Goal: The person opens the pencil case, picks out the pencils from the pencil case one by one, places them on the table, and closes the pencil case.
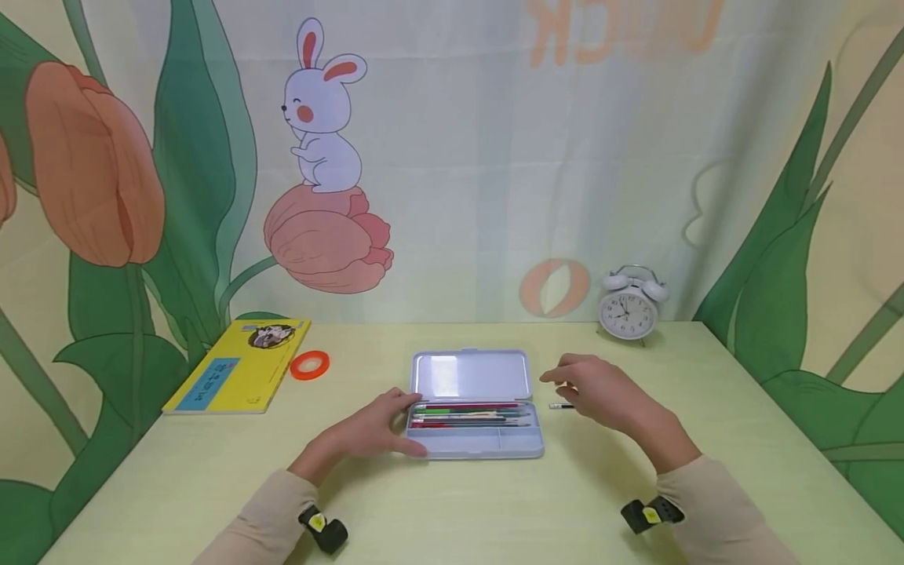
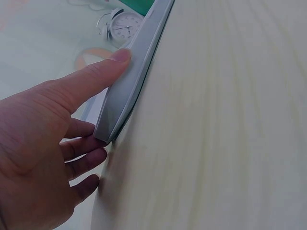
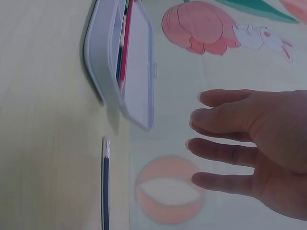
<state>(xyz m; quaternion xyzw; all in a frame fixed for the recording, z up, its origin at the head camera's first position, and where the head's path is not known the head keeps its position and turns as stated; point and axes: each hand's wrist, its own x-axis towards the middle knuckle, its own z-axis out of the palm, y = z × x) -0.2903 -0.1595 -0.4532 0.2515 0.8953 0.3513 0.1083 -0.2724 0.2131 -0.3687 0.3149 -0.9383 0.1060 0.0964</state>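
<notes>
A pale pencil case lies opened on the table, its lid folded back towards the curtain. Several pencils lie side by side in its rear compartment. My left hand holds the case by its left end, the thumb on its front and the other fingers round the back corner. To the right of the case, my right hand hovers with relaxed fingers and nothing in them. A dark pencil with a silvery end lies on the table below it, partly hidden in the head view.
A yellow book lies at the left, with a roll of orange tape beside it. At the back right stands a white alarm clock. A printed curtain hangs behind the table.
</notes>
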